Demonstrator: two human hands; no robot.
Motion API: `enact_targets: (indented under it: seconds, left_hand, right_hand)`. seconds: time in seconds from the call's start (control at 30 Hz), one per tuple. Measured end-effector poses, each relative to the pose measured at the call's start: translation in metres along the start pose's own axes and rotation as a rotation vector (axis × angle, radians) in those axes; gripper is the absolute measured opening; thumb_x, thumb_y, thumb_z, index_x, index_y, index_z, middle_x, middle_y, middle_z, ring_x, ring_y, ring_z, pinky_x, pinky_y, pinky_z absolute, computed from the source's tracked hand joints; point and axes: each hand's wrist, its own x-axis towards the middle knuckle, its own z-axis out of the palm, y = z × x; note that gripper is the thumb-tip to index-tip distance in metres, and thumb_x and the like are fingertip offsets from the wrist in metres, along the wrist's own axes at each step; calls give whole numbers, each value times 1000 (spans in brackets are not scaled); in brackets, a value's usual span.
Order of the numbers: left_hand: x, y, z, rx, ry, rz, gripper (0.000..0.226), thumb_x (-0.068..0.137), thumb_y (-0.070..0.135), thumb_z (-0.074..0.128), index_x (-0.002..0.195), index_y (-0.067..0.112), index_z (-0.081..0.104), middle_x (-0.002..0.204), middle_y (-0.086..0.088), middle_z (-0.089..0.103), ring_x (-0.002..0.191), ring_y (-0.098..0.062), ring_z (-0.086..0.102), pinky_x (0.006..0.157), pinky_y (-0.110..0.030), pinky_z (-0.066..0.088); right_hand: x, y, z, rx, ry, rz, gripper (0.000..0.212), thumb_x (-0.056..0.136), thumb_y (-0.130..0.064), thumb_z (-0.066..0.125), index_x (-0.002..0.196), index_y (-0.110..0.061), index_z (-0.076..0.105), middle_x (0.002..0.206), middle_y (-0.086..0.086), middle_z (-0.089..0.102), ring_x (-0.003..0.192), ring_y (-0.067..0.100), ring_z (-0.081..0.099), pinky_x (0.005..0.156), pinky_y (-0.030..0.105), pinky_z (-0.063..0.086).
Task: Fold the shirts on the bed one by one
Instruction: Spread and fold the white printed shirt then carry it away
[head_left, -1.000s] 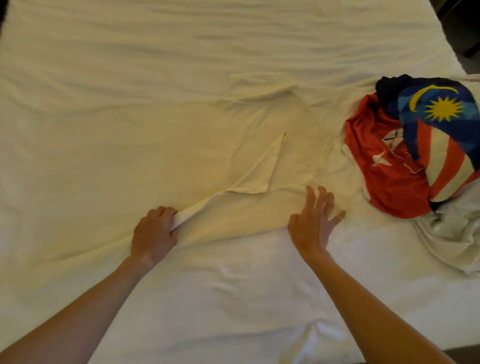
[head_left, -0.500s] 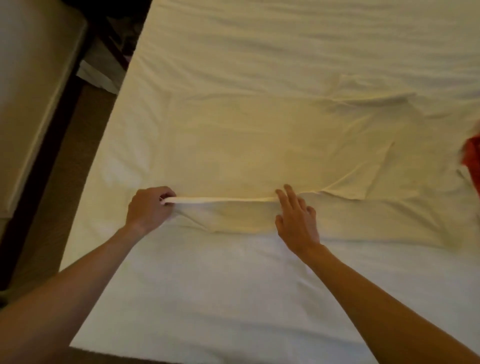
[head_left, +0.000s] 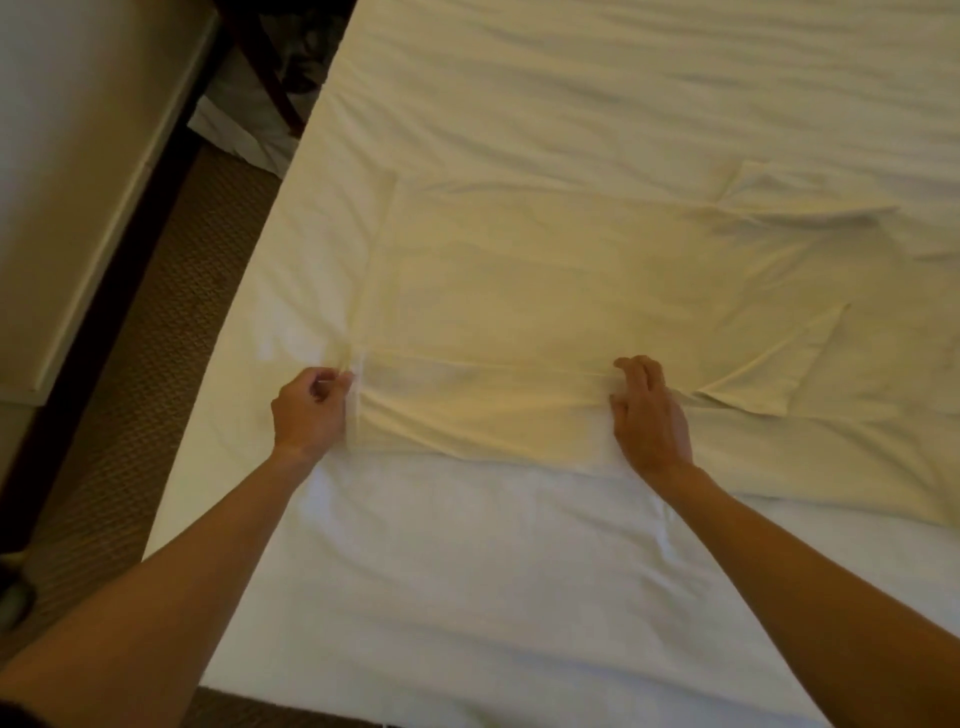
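Note:
A cream shirt (head_left: 545, 280) lies spread flat across the white bed (head_left: 467, 571), its hem toward the left and one sleeve pointing to the far right. The near long side is folded over into a narrow band. My left hand (head_left: 309, 408) pinches the hem end of that fold at the shirt's left corner. At the other end of the band, near the sleeve, my right hand (head_left: 649, 410) has curled fingers pinching the fold. The other shirts are out of view.
The bed's left edge runs diagonally from top centre to bottom left. Beyond it are brown carpet (head_left: 156, 322), a pale piece of furniture (head_left: 78, 156) at the left, and dark wooden legs (head_left: 270, 78) at the top.
The view swung left, so the red and blue shirts left the frame. My left hand drew the fold out to the hem, and my right hand shifted left along it and curled onto the fabric.

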Motion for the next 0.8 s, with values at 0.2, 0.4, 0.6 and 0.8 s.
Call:
enact_targets:
  seconds: [0.2,0.4,0.6,0.8]
  left_hand:
    - [-47,3,19,-90,244,-93,53,83,44,77,117,6,61,113,-11,64,105,-28,59,90,-36,46]
    - [-92,-12,40,137,267,-195,47,90,51,65,104,7,66,104,-15,61,104,-37,55,88,-47,41]
    - [-89,-12,35,-56,259,-58,31,94,28,67,94,-3,68,98,-22,62,92,-40,57,80,-47,48]
    - [-82,1,16,-227,241,180,14,101,31,55,93,22,61,88,-1,59,83,-11,52,72,-14,41]
  right_hand:
    - [-59,-12,39,-107,-94,-163,55,97,-24,51,149,-14,38,163,12,20,148,32,24,117,56,22]
    - [-76,-9,58,-232,-177,-96,62,99,-43,16,156,-21,23,166,3,6,153,21,0,121,56,-2]
    - [-76,-6,59,-270,-244,-76,59,105,-39,29,159,-25,8,166,-1,-10,152,18,-13,120,55,-6]
    - [-75,-7,58,-280,-288,-49,59,105,-42,22,157,-30,-3,164,-4,-19,150,15,-20,120,53,-10]
